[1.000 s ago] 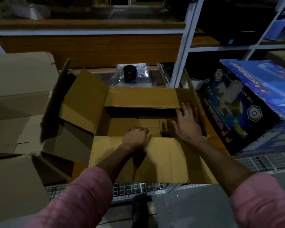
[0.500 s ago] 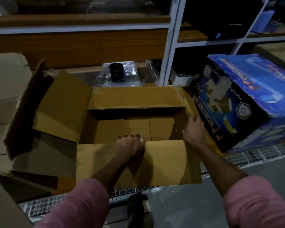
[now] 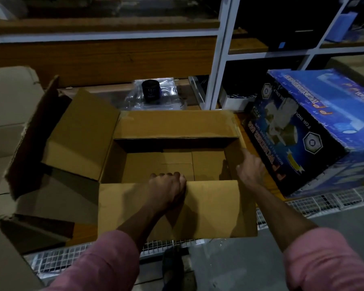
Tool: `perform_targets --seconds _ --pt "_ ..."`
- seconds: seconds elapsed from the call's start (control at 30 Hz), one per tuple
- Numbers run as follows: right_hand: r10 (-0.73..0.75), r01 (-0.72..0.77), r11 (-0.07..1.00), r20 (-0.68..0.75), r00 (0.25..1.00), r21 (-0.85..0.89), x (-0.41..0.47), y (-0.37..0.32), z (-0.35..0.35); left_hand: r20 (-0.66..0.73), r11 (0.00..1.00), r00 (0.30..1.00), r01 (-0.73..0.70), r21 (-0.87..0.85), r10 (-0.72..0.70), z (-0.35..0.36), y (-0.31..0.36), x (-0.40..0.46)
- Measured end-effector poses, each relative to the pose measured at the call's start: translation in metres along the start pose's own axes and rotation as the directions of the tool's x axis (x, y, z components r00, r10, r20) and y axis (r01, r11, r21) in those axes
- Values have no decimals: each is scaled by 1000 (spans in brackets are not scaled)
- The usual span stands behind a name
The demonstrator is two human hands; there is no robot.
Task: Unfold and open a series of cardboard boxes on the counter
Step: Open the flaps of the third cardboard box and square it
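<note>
An open brown cardboard box [image 3: 156,162] is seen at the centre of the counter, its four flaps spread outward. The near flap [image 3: 214,208] is gripped at its fold line by the left hand [image 3: 166,185], fingers curled over the edge into the box. The right hand [image 3: 250,171] is laid against the box's right wall; whether its fingers are curled cannot be determined. A blue printed carton [image 3: 315,131] is tilted just right of the box. A black cylinder [image 3: 150,92] on clear plastic is noted behind the box.

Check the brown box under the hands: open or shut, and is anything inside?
Open and empty: the brown box has its flaps spread outward, and only its bare cardboard floor shows inside.
</note>
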State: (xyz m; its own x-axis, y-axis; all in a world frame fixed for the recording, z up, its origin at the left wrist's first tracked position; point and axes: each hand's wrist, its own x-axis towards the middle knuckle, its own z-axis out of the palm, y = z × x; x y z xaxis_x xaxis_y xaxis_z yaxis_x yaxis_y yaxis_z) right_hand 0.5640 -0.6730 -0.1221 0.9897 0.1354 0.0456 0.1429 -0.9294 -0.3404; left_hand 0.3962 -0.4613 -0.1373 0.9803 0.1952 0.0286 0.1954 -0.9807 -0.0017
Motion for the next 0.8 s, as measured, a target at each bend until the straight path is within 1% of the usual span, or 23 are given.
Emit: perform_targets --seconds 0.1,0.17,0.2,0.27,0.37,0.43,0.5,0.53,0.57,0.67,0.73,0.8 --pt "5 -6 999 -4 1000 -44 -6 9 -5 2 999 1000 -23 29 22 -1 11 -2" --pt "-21 20 996 -8 1000 -91 -8 18 -9 16 998 998 -56 42 55 -1 21 -4" --pt "-45 43 993 -15 999 -111 -8 23 -11 13 999 999 -46 27 46 -2 26 -4" --pt "-108 101 983 -33 994 -154 -8 30 -16 19 1000 1000 7 -5 -6 -3 32 -5" --pt "-263 250 949 -42 964 -192 -11 33 -17 64 999 997 32 6 -32 -2 35 -2" --pt "-327 315 934 -49 944 -170 -15 27 -14 129 996 990 63 -67 -54 -3 34 6" --pt "-385 377 916 -32 922 -139 -16 15 -8 224 962 970 149 -229 -97 -9 33 20" --pt "-418 416 901 11 908 -125 -16 8 -5 276 938 955 193 -287 -112 -12 32 28" --pt "-446 452 887 74 892 -95 -15 -1 -1 320 925 940 220 -310 -116 -14 31 36" --pt "-484 498 867 292 825 29 -10 -30 7 398 925 908 255 -282 -129 -10 24 56" --pt "-507 523 850 371 778 63 -3 -48 15 422 926 895 271 -262 -143 -4 17 70" --pt "-506 523 848 411 758 80 6 -62 21 410 919 899 282 -274 -154 -1 8 82"
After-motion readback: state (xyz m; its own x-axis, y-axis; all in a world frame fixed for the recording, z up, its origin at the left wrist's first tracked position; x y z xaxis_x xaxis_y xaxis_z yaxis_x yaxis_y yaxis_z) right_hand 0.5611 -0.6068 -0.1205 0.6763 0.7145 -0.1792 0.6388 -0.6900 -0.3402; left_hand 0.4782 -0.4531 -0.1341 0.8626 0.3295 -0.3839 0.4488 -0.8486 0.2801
